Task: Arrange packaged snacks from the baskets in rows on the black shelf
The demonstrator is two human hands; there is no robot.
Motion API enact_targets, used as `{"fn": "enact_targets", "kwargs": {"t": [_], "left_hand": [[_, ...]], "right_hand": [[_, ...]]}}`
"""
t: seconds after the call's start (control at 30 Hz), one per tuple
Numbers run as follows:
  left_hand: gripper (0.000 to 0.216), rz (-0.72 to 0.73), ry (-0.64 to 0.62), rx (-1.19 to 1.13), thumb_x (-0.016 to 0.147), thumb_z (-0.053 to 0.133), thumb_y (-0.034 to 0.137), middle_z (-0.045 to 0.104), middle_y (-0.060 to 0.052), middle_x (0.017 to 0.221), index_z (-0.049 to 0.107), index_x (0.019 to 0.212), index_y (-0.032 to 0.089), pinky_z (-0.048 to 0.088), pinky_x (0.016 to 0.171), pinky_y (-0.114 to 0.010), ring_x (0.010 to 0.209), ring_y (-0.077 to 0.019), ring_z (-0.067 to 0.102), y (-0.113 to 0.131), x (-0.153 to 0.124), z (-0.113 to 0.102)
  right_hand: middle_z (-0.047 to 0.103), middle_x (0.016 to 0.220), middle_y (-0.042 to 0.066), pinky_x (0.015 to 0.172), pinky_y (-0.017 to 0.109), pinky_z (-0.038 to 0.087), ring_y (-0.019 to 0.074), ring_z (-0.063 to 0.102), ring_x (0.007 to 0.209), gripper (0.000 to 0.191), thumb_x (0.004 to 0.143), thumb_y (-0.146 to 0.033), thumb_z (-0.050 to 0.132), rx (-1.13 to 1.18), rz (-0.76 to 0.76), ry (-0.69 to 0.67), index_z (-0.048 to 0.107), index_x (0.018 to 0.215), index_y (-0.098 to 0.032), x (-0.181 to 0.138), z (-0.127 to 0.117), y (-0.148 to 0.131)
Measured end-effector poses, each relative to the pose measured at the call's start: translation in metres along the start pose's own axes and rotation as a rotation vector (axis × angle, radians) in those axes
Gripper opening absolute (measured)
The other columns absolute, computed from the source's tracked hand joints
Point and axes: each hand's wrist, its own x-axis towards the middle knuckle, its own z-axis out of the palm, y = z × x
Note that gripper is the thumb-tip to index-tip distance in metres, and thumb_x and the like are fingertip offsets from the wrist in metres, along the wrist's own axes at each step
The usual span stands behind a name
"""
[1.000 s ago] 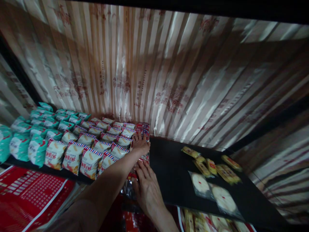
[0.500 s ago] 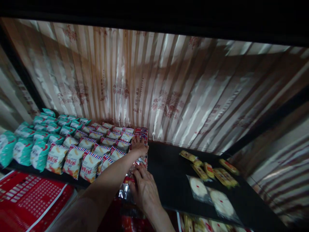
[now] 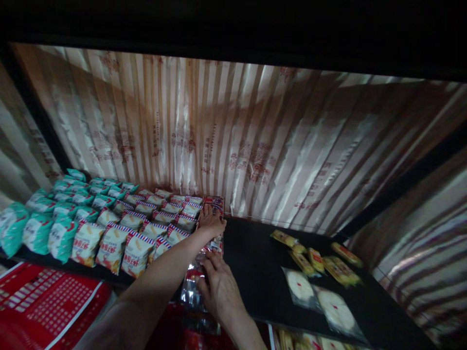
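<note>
My left hand reaches to the back of the shelf and lies flat over a row of red printed packs. Its fingers are stretched out on the packs. Nearer the shelf's front edge, my right hand rests on the same row, fingers extended and touching a shiny clear-and-red wrapper. Neither hand is closed round a pack. Directly left of the row stand white snack bags with striped tops. The hands hide part of the red packs, and their contents cannot be made out.
Teal snack bags fill the shelf's left end. On the black shelf to the right lie yellow-wrapped snacks and two round white cakes in clear bags. A red basket sits below left. A striped curtain hangs behind.
The whole view has shifted slightly, so the shelf appears a little lower. Both hands stay on the red row; more of the shiny wrapper shows beside my right hand.
</note>
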Motion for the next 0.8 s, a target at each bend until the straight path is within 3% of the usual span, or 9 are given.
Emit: {"fn": "enact_targets", "kwargs": {"t": [0.17, 0.3, 0.37, 0.47, 0.53, 0.63, 0.8], "left_hand": [[0.048, 0.069, 0.040, 0.027, 0.084, 0.034, 0.039, 0.035, -0.007, 0.144, 0.053, 0.122, 0.016, 0.016, 0.110, -0.045, 0.138, -0.0265, 0.013, 0.010, -0.018, -0.013], [0.040, 0.138, 0.114, -0.074, 0.086, 0.034, 0.029, 0.045, -0.005, 0.137, 0.059, 0.115, 0.017, 0.019, 0.112, -0.040, 0.136, -0.0234, 0.020, 0.009, -0.046, -0.025], [0.037, 0.134, 0.186, -0.146, 0.086, 0.034, 0.025, 0.050, -0.004, 0.133, 0.062, 0.110, 0.018, 0.022, 0.112, -0.036, 0.134, -0.0209, 0.026, 0.003, -0.069, -0.031], [0.036, 0.174, 0.380, -0.296, 0.086, 0.034, 0.023, 0.054, -0.002, 0.128, 0.063, 0.108, 0.019, 0.027, 0.111, -0.030, 0.130, -0.0163, 0.033, -0.012, -0.117, -0.034], [0.035, 0.255, 0.433, -0.385, 0.088, 0.033, 0.022, 0.057, 0.000, 0.124, 0.061, 0.107, 0.021, 0.030, 0.110, -0.030, 0.127, -0.0136, 0.038, -0.023, -0.154, -0.030], [0.033, 0.339, 0.410, -0.441, 0.088, 0.033, 0.021, 0.056, 0.000, 0.126, 0.060, 0.107, 0.023, 0.036, 0.107, -0.032, 0.126, -0.0131, 0.040, -0.038, -0.203, -0.012], [0.031, 0.318, 0.435, -0.450, 0.088, 0.038, 0.021, 0.058, -0.002, 0.124, 0.058, 0.112, 0.025, 0.043, 0.102, -0.033, 0.124, -0.0148, 0.044, -0.046, -0.245, 0.019]], "right_hand": [[0.053, 0.129, 0.011, 0.102, 0.047, 0.036, 0.0286, 0.039, 0.127, 0.038, 0.079, -0.020, 0.051, 0.058, -0.036, 0.059, 0.059, 0.116, -0.019, 0.001, 0.000, 0.000], [0.056, 0.126, 0.008, 0.103, 0.044, 0.036, 0.0237, 0.044, 0.123, 0.030, 0.084, -0.021, 0.045, 0.187, -0.096, 0.139, 0.064, 0.107, -0.021, -0.004, -0.003, 0.003], [0.058, 0.123, 0.008, 0.103, 0.043, 0.036, 0.0222, 0.047, 0.120, 0.029, 0.087, -0.028, 0.042, 0.305, -0.044, 0.215, 0.066, 0.102, -0.021, -0.010, -0.001, 0.011], [0.058, 0.123, 0.010, 0.104, 0.042, 0.036, 0.0224, 0.049, 0.118, 0.038, 0.087, -0.044, 0.040, 0.571, 0.183, 0.368, 0.065, 0.103, -0.020, -0.024, 0.011, 0.034], [0.057, 0.125, 0.011, 0.104, 0.042, 0.035, 0.0226, 0.049, 0.118, 0.049, 0.085, -0.053, 0.037, 0.769, 0.369, 0.448, 0.061, 0.110, -0.018, -0.032, 0.023, 0.053], [0.051, 0.132, 0.011, 0.106, 0.040, 0.033, 0.0229, 0.044, 0.125, 0.067, 0.080, -0.064, 0.035, 0.941, 0.533, 0.449, 0.052, 0.123, -0.014, -0.036, 0.042, 0.075], [0.036, 0.143, 0.009, 0.109, 0.037, 0.027, 0.0199, 0.030, 0.133, 0.079, 0.079, -0.067, 0.032, 0.980, 0.535, 0.351, 0.038, 0.135, -0.012, -0.018, 0.056, 0.077]]}}
